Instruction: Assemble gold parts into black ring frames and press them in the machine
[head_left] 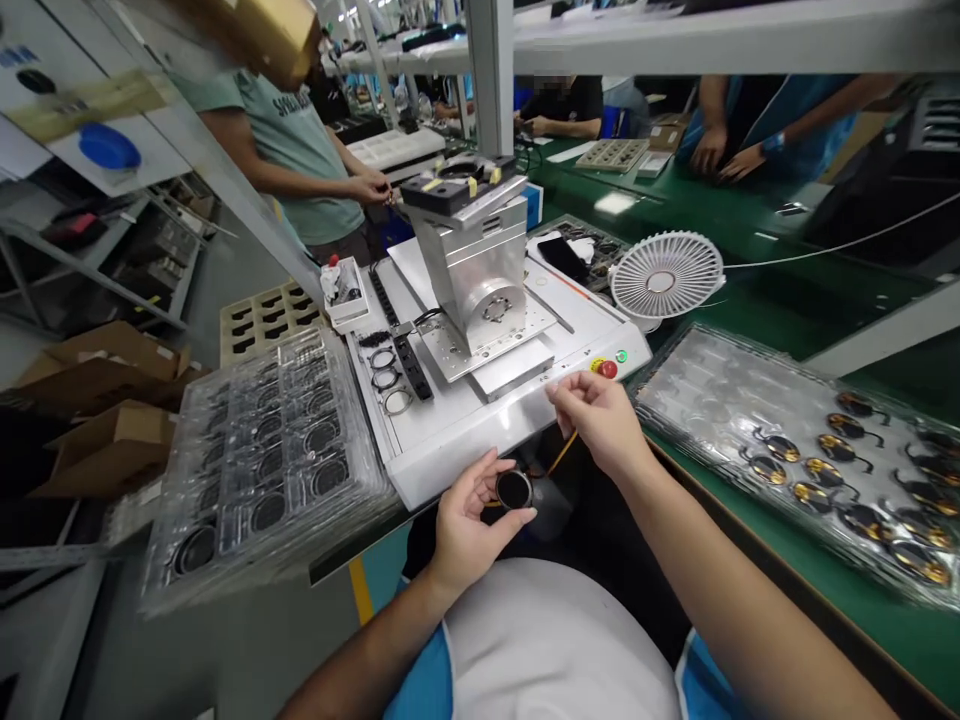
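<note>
My left hand [474,515] grips a small round black watch screen [514,489] by its rim, between thumb and fingers, low in front of the machine's near edge. Up and to the right, my right hand [598,415] is closed in a pinch beside the red stop button [607,369]. What its fingertips hold, if anything, is too small to make out. A thin orange strip [562,453] slants from near the screen up to the right hand. Behind both hands stands a silver metal fixture [480,270] on a white machine base [450,440].
Left of the machine lie stacked clear trays [262,460] with round parts. On the green bench [765,240] at right sit a white fan [664,280] and a clear tray [697,390] of screens with orange cables. Watch rings [385,378] lie on the base. A co-worker [292,160] stands behind.
</note>
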